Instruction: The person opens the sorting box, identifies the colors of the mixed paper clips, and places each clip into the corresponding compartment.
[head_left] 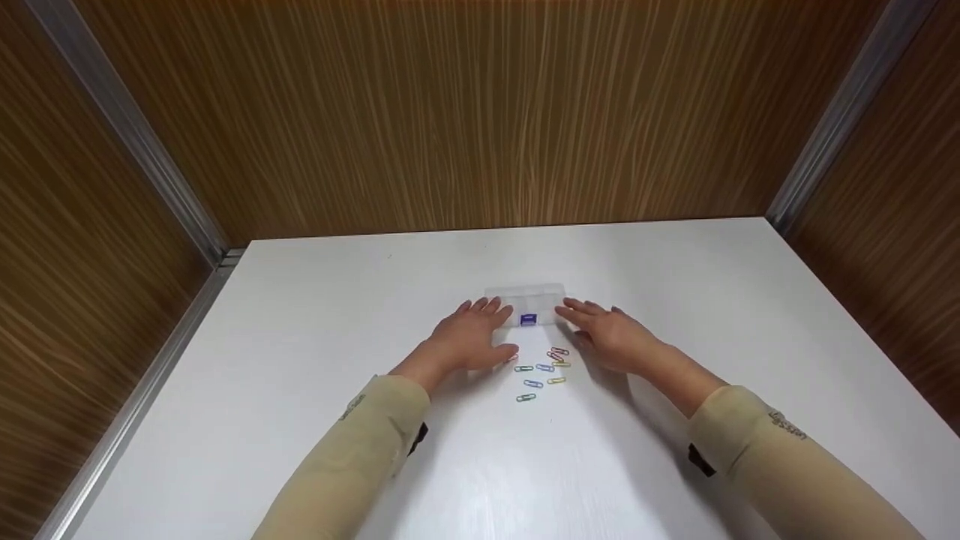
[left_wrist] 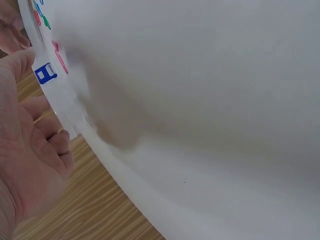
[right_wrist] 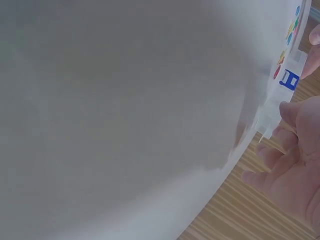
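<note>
A small clear plastic box (head_left: pixel 525 298) with a blue label (head_left: pixel 528 319) lies on the white table (head_left: pixel 315 352). My left hand (head_left: pixel 480 330) lies flat with its fingertips at the box's left end. My right hand (head_left: pixel 600 326) lies flat with its fingertips at the box's right end. Neither hand grips anything. Several coloured paper clips (head_left: pixel 544 369) lie loose on the table between the hands, nearer me than the box. The left wrist view shows the box (left_wrist: pixel 62 107) beside my relaxed fingers (left_wrist: pixel 50 130). In the right wrist view the box (right_wrist: pixel 277 102) sits next to my fingers (right_wrist: pixel 282 147).
Wood-grain walls (head_left: pixel 480 112) with metal corner strips (head_left: pixel 127 127) close the table in at the back, left and right. The table's back edge (head_left: pixel 510 229) runs a short way behind the box.
</note>
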